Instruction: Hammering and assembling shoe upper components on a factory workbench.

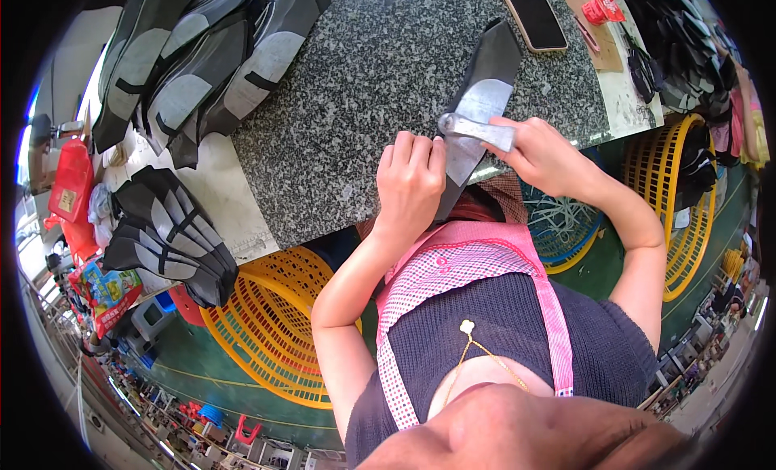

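A long black piece of shoe upper [495, 56] with a light grey patch lies slantwise on the speckled stone tabletop [339, 106], its lower end reaching the near edge. My right hand [543, 156] is closed around the flat end of a short silver metal hammer [481, 130]. The hammer's rounded head rests over the left edge of the grey patch. Just left of the piece, my left hand [411, 179] is closed with its fingers curled down at the piece's edge. Its thumb is hidden.
Stacked black-and-grey upper pieces [267, 58] lie at the far left, with another bundle [170, 236] below them. A phone [535, 16] and scissors [643, 70] lie at the far right. Yellow baskets [279, 333] stand beside the table, and a blue basket [562, 219] holds pale strips.
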